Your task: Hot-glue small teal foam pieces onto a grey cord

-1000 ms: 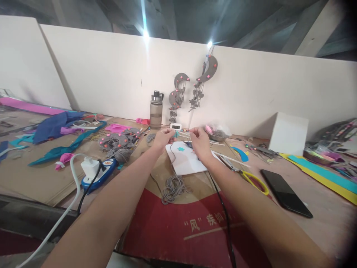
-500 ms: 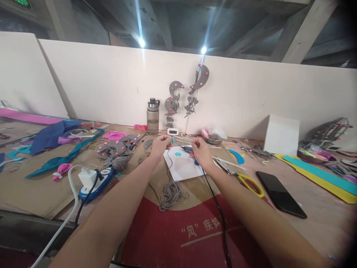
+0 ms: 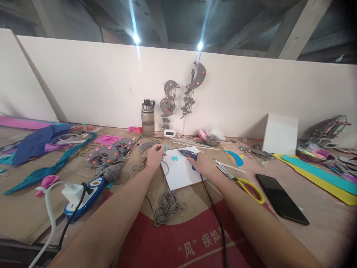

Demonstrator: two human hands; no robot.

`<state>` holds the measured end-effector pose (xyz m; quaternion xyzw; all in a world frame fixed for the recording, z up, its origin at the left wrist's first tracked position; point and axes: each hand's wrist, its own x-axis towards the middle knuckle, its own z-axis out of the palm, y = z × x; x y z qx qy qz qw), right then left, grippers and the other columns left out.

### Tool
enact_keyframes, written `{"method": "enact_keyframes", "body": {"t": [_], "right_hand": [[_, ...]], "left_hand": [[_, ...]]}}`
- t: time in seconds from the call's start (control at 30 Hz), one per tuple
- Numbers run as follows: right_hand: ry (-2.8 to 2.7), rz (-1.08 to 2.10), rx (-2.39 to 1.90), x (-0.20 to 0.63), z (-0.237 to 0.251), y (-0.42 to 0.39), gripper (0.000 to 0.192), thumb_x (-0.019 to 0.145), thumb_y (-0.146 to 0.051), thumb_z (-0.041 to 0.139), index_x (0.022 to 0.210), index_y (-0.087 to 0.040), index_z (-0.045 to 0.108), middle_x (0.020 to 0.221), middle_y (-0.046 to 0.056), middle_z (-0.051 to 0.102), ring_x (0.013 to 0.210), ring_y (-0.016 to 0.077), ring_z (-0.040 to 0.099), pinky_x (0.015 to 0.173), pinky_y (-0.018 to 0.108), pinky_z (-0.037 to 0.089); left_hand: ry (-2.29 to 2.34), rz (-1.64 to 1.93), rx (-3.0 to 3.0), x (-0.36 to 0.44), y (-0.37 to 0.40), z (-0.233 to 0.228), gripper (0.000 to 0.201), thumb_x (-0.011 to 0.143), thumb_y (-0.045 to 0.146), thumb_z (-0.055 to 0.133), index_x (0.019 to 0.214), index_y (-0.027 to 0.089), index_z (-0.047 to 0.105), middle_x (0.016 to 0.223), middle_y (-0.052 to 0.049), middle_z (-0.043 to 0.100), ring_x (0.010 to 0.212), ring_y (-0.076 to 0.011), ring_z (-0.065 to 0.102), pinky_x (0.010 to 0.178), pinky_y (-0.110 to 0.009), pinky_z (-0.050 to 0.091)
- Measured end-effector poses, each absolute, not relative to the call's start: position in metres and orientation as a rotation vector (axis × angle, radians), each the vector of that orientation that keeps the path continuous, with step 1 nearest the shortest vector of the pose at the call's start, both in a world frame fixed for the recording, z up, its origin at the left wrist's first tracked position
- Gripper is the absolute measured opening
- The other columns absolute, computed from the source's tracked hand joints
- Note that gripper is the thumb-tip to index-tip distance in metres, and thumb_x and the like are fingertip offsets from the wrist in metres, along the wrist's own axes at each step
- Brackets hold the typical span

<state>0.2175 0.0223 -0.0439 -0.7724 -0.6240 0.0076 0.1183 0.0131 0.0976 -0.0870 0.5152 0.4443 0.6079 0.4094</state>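
Broadly, a cluttered wooden workbench (image 3: 320, 219) fills the view, with a white board (image 3: 180, 173) lying flat near its middle. Below the board, at six o'clock, sits a coil of grey cord (image 3: 166, 203). On the board's upper edge lies a blue glue gun (image 3: 187, 153), and the right hand (image 3: 203, 163) closes around its handle. At nine o'clock of the board, the left hand (image 3: 154, 155) pinches the grey cord's end between fingertips. Smallest, a teal flower cutout (image 3: 174, 158) rests on the board between both hands.

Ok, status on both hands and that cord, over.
Left hand pinching grey cord. Right hand on blue glue gun, over white board. Scissors beside right wrist, not blocking.
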Motion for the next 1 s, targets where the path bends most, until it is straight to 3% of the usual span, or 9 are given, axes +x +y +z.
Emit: {"method": "enact_keyframes", "body": {"t": [0.13, 0.3, 0.4, 0.57, 0.77, 1.0], "right_hand": [[-1.877, 0.309, -2.275, 0.221, -0.038, 0.028, 0.043, 0.079, -0.048, 0.055, 0.094, -0.009, 0.066, 0.104, 0.024, 0.067, 0.098, 0.0335, 0.063, 0.079, 0.037, 0.046], [-1.720, 0.481, -2.167, 0.227, -0.029, 0.036, 0.022, 0.070, -0.034, 0.064, 0.067, -0.012, 0.063, 0.069, 0.014, 0.068, 0.069, 0.0255, 0.066, 0.061, 0.031, 0.046], [-1.557, 0.561, -2.013, 0.225, -0.019, 0.039, 0.016, 0.071, -0.028, 0.061, 0.074, -0.012, 0.061, 0.064, 0.009, 0.064, 0.055, 0.0173, 0.060, 0.052, 0.026, 0.044], [-1.374, 0.662, -1.714, 0.209, -0.004, 0.041, 0.022, 0.078, -0.029, 0.051, 0.092, -0.014, 0.059, 0.072, 0.003, 0.059, 0.059, 0.0096, 0.055, 0.054, 0.021, 0.046], [-1.117, 0.683, -1.202, 0.185, 0.005, 0.042, 0.023, 0.072, -0.032, 0.056, 0.090, -0.019, 0.054, 0.071, -0.003, 0.052, 0.055, 0.0084, 0.046, 0.052, 0.022, 0.046], [-1.178, 0.419, -0.978, 0.189, 0.056, 0.043, 0.026, 0.076, -0.030, 0.053, 0.101, -0.023, 0.045, 0.091, 0.000, 0.059, 0.066, 0.0098, 0.058, 0.054, 0.022, 0.048]], "left_hand": [[1.152, 1.448, 1.353, 0.014, 0.097, -0.088, 0.021, 0.071, 0.034, 0.061, 0.079, 0.015, 0.061, 0.051, 0.001, 0.058, 0.040, -0.0090, 0.050, 0.039, -0.018, 0.033], [1.079, 1.520, 1.247, 0.010, 0.098, -0.088, 0.024, 0.071, 0.037, 0.061, 0.081, 0.015, 0.060, 0.053, 0.001, 0.059, 0.042, -0.0083, 0.051, 0.041, -0.018, 0.035], [1.112, 1.452, 1.284, 0.010, 0.098, -0.087, 0.022, 0.072, 0.036, 0.061, 0.079, 0.015, 0.060, 0.051, 0.001, 0.059, 0.038, -0.0076, 0.047, 0.040, -0.018, 0.033], [1.159, 1.372, 1.318, 0.015, 0.093, -0.081, 0.017, 0.070, 0.031, 0.061, 0.076, 0.016, 0.060, 0.048, 0.002, 0.058, 0.036, -0.0070, 0.045, 0.038, -0.017, 0.031], [1.123, 1.403, 1.305, 0.016, 0.094, -0.081, 0.015, 0.068, 0.029, 0.062, 0.074, 0.016, 0.061, 0.048, 0.002, 0.057, 0.040, -0.0085, 0.049, 0.039, -0.018, 0.033], [1.095, 1.442, 1.320, 0.014, 0.095, -0.084, 0.014, 0.068, 0.030, 0.063, 0.071, 0.016, 0.060, 0.049, 0.002, 0.056, 0.043, -0.0087, 0.052, 0.041, -0.018, 0.033]]}}
